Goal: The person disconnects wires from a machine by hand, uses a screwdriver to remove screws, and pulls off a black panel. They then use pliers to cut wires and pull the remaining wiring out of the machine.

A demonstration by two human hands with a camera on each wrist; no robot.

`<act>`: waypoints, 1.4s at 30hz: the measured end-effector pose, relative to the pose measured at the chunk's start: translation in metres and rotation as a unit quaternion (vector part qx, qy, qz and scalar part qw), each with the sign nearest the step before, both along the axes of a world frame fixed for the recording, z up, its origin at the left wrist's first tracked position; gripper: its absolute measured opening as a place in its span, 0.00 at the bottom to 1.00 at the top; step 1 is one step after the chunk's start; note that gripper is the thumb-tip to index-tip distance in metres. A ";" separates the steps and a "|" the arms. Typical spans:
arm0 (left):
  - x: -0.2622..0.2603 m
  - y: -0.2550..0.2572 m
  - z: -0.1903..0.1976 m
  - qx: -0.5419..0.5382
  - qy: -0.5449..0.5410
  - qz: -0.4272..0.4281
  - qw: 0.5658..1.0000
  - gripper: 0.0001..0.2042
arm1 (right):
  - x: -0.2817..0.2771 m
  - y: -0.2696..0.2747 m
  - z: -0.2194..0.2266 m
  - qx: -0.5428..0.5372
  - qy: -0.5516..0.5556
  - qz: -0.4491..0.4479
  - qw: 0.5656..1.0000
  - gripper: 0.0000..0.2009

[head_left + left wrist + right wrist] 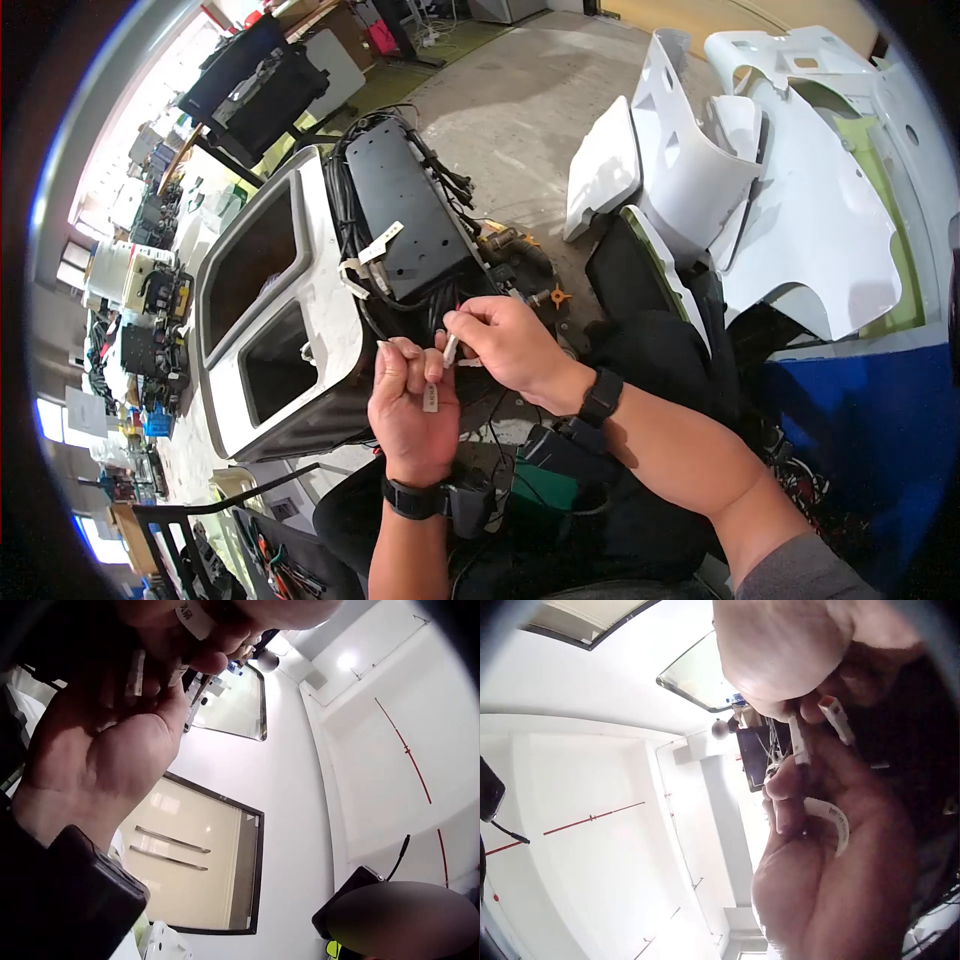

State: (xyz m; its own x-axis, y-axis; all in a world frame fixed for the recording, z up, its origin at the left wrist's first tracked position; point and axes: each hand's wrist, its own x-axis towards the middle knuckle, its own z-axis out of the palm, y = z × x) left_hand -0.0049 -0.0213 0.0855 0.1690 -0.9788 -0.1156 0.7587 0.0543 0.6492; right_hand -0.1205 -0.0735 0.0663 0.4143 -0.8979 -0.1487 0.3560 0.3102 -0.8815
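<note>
White panels (800, 200) lie far right on the floor (520, 100); a white housing (270, 330) with two dark openings lies left, a black plate (405, 215) and black cables (350, 220) on its right side, a white tag (380, 243) on them; near centre, the left hand (410, 410) has its grip clenched round a labelled white tag (431, 397); just right, touching it, the right hand (505, 340) pinches a small white connector (450, 349) between fingertips (810, 705).

Head camera looks down at both hands near centre; wrist cameras face the ceiling, hands close at twelve o'clock.
</note>
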 end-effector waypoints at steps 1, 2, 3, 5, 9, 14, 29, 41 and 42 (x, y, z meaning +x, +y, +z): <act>-0.001 0.001 0.001 0.006 -0.018 0.005 1.000 0.13 | 0.002 -0.003 -0.007 -0.039 0.024 -0.027 0.999 0.13; -0.002 0.001 0.002 0.010 -0.036 0.012 0.999 0.13 | -0.002 -0.004 -0.007 -0.037 0.025 -0.028 0.999 0.13; -0.002 0.000 0.003 0.011 -0.036 0.013 0.999 0.13 | -0.006 -0.004 -0.004 -0.109 0.109 -0.027 0.988 0.13; 0.000 0.001 0.005 -0.014 -0.086 0.007 0.996 0.13 | -0.011 -0.006 0.001 -0.213 0.207 -0.027 0.954 0.12; 0.009 0.007 0.008 -0.026 -0.142 0.023 0.989 0.12 | -0.018 0.001 0.011 -0.317 0.239 -0.085 0.914 0.06; 0.018 -0.003 0.018 -0.077 -0.217 0.021 0.973 0.12 | -0.013 -0.016 0.026 -0.518 0.176 -0.060 0.835 0.11; 0.010 -0.036 0.028 -0.111 -0.150 0.078 0.979 0.10 | 0.000 -0.039 0.005 -0.611 0.247 -0.077 0.749 0.07; -0.011 -0.053 0.038 -0.033 -0.222 0.054 0.973 0.11 | -0.017 -0.046 0.009 -0.617 0.258 -0.015 0.744 0.08; -0.015 -0.055 0.036 -0.057 -0.220 0.091 0.970 0.11 | -0.015 -0.046 0.010 -0.610 0.251 -0.034 0.751 0.08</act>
